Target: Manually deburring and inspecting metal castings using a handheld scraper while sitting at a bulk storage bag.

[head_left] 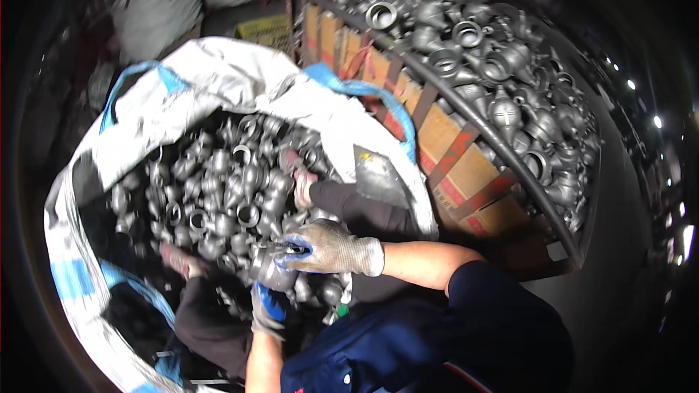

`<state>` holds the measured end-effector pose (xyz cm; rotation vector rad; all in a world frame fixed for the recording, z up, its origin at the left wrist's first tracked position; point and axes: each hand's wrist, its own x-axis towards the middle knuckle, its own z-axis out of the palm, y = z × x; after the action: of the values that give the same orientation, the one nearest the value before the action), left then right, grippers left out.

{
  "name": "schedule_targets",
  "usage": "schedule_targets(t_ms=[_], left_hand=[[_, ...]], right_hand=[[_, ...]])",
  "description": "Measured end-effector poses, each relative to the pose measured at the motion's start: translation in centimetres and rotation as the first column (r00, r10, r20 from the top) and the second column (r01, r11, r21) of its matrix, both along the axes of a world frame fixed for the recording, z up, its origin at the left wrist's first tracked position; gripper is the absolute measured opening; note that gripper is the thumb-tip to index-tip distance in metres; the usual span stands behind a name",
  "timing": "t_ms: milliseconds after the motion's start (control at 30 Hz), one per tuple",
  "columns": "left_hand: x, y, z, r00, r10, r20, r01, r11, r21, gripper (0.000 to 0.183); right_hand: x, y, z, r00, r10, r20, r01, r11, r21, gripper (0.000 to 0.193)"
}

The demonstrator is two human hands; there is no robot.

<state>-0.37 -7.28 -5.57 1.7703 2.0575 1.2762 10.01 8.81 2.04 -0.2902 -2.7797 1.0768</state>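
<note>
Presently, two gloved hands are at work over one grey metal fitting [273, 271]. The right hand [320, 246] has its fingers [300, 241] pinching this fitting from the upper right side. The left hand [268, 311] is just below it, with blue-coated fingers against the lower side; how firmly these are closed, I cannot tell.

Beyond the fingers lies a pile of similar fittings [218, 182], too many for counting. Two dark trouser legs [357, 207] reach into the pile, one to the right of the fingers and one to the left, and each ends in a reddish shoe [182, 260]. One small green piece [341, 311] is near, to the lower right of the fingers.

All this lies inside one large white bag [160, 124], whose rim surrounds the hands; at least three blue straps [397, 113] are visible on it. To the upper right of the fingers, well apart, stands one metal-framed crate [455, 153] lined with brown cardboard, heaped with more fittings [502, 105]. Farther away, at the upper left, are two pale sacks [156, 14]. The room is dark, with several bright lights [688, 240] far to the right, above a grey floor [619, 196].
</note>
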Motion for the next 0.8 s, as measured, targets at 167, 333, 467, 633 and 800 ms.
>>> schedule_targets(t_ms=[167, 333, 467, 633, 800], left_hand=[[-0.3, -0.1, -2.7, -0.229, 0.096, 0.969, -0.16, 0.978, -0.135, 0.039], [-0.6, -0.7, -2.6, -0.033, 0.019, 0.999, -0.036, 0.999, -0.02, 0.032], [0.0, 0.5, -2.1, -0.071, 0.066, 0.995, 0.032, 0.997, -0.064, 0.032], [0.0, 2.4, -2.6, -0.025, 0.128, 0.991, 0.08, 0.989, -0.126, 0.032], [0.0, 3.4, -2.8, -0.001, 0.161, 0.987, 0.097, 0.982, -0.16, 0.031]], right_hand=[[1.6, 6.1, 4.1, 0.975, -0.048, -0.215, 0.025, 0.993, -0.112, 0.032], [7.1, 14.3, 10.6, 0.841, -0.455, -0.291, 0.362, 0.875, -0.322, 0.027], [14.7, 19.5, 14.6, 0.552, -0.708, -0.44, 0.516, 0.704, -0.487, 0.028], [22.9, 26.1, 17.7, 0.035, -0.921, -0.389, 0.606, 0.329, -0.724, 0.027], [28.4, 31.2, 18.2, -0.344, -0.801, -0.491, 0.491, 0.293, -0.821, 0.025]])
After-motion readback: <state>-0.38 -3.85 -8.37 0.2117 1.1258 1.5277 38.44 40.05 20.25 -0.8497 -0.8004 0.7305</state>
